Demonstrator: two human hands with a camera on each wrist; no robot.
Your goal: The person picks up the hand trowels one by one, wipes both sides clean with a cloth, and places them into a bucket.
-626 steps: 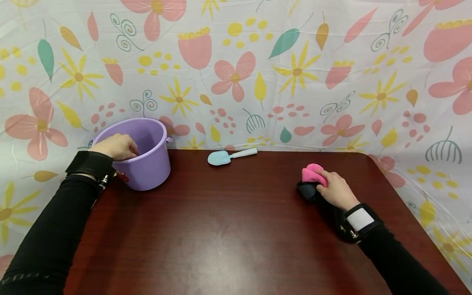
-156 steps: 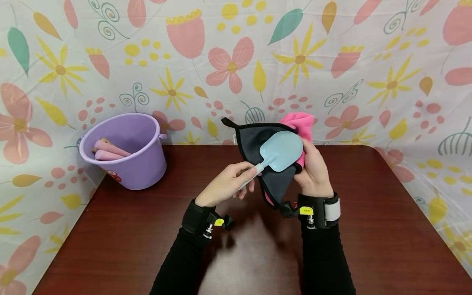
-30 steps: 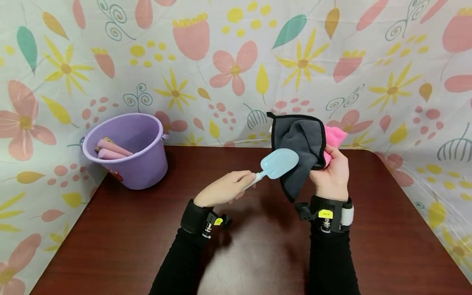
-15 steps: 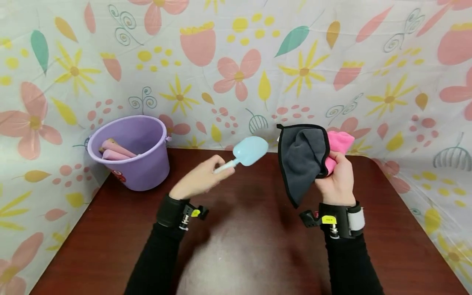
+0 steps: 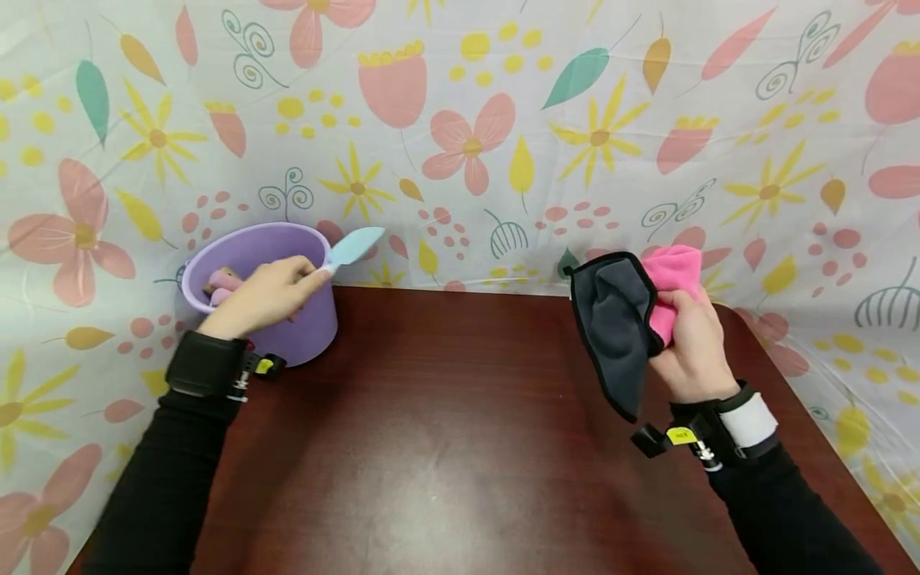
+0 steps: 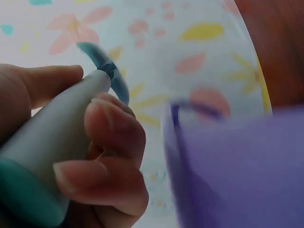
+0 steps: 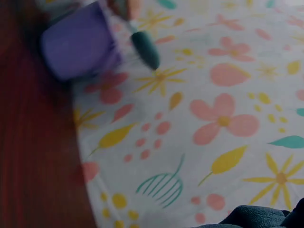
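Note:
My left hand pinches the pale handle of a light blue toy trowel over the near rim of a purple bucket. The blade points up and right, past the rim. In the left wrist view, thumb and fingers wrap the handle, with the bucket wall beside them. Pink-handled things lie inside the bucket, partly covered by the hand. At the right, my right hand grips a grey and pink cloth edged in black, its grey corner hanging down. Only a dark fold shows in the right wrist view.
A dark reddish-brown table lies beneath both hands. Behind it and along its sides hangs a flower-printed sheet. The bucket stands at the table's back left, close to the sheet.
My left hand has carried the trowel left from the cloth to the bucket. My right hand has drawn the cloth slightly right and down. Earlier the trowel lay on the table.

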